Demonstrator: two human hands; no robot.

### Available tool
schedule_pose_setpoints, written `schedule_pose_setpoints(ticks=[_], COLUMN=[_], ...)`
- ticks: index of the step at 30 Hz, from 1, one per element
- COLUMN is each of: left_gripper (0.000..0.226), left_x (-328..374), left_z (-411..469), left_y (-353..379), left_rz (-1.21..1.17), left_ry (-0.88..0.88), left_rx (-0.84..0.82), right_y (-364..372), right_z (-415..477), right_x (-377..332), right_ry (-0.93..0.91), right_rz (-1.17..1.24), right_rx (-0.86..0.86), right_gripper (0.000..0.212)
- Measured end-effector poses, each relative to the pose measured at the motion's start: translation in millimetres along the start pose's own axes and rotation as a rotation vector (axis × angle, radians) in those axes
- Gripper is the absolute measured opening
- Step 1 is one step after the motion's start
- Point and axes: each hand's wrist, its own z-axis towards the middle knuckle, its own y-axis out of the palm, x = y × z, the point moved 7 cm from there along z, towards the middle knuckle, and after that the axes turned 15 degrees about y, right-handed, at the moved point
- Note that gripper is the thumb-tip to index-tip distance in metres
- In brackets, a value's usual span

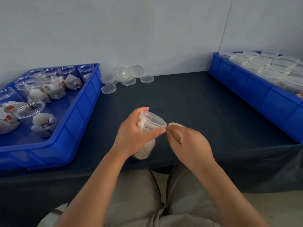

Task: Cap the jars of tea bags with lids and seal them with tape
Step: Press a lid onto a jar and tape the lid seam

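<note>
holding a capped clear jar [148, 128] packed with pale tea bags.

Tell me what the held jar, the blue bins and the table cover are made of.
Held jar: clear glossy plastic, likely; tea bags show through its wall. Blue bins: rigid moulded plastic, semi-gloss, with ribbed walls. Table cover: dark matte fabric, seemingly; it drapes and creases over the front edge.

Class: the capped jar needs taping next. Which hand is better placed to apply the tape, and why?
The right grip: it holds the tape roll beside the lid, while the left grip holds the jar.
</note>
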Motion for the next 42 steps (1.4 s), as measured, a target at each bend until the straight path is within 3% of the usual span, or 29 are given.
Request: schedule_pose_setpoints(ticks=[5, 13, 23, 27, 32, 35, 42], left_gripper=[0.076, 0.082, 0.084, 0.075, 0.075, 0.080, 0.067], left_x=[2, -5, -10, 8, 0, -9, -16], left_z=[-6, -3, 2, -16, -28, -16, -15], left_y=[-2, -5, -13, 7, -4, -9, -11], left_rz=[0.044, 0.076, 0.099, 0.005, -0.045, -0.088, -0.151], left_ry=[-0.006, -0.030, -0.113, -0.014, -0.033, -0.061, -0.083], left_rx=[0.109, 0.218, 0.242, 0.137, 0.294, 0.291, 0.284], right_y=[-1, 4, 21, 32, 44, 52, 56], right_z=[6, 34, 64, 79, 72, 59, 42], right_x=[-9, -22, -34, -4, 16, 8, 13], right_ry=[0.075, 0.151, 0.235, 0.290, 0.119, 0.001, 0.021], right_rz=[-0.052, -0.085, -0.101, -0.322, -0.242, -0.216, -0.238], right_rx=[0.023, -0.044, -0.077, -0.117, -0.032, -0.007, -0.007], right_gripper=[0.029, 0.028, 0.025, 0.016, 0.032, 0.055, 0.040])
